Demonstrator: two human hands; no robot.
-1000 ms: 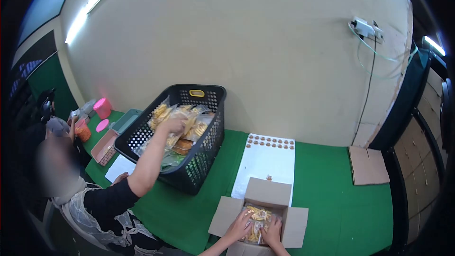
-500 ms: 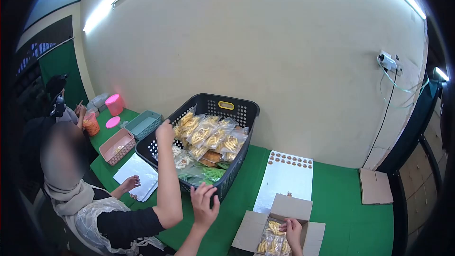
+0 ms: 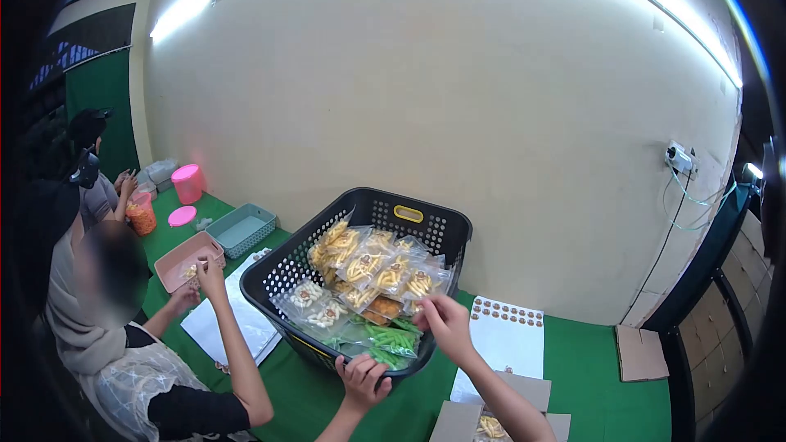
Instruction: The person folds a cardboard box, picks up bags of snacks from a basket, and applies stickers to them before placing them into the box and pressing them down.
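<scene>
A black perforated basket (image 3: 282, 290) holds several clear snack packets: yellow sticks (image 3: 364, 266), white pieces (image 3: 327, 313), and green sticks (image 3: 393, 340). My left hand (image 3: 364, 382) grips the basket's front rim, fingers bent over the edge. At the basket's right side, my right hand (image 3: 449, 329) has its fingers curled in against the packets. What lies between those fingertips is hidden. Below my right forearm stands an open cardboard box (image 3: 454, 423), partly covered by the arm, with a yellow snack packet (image 3: 491, 427) inside.
A white sheet with round brown stickers (image 3: 508, 336) lies behind the box on the green table (image 3: 606, 376). To my left, a co-worker's hands (image 3: 196, 286) are over a pink tray (image 3: 168, 274), near a green tray (image 3: 244, 233) and white sheets (image 3: 217, 336). Another person sits farther back.
My right hand has moved from the cardboard box up to the basket's right side. My left hand has settled on the front rim. The co-worker's hand has left the basket for the pink tray.
</scene>
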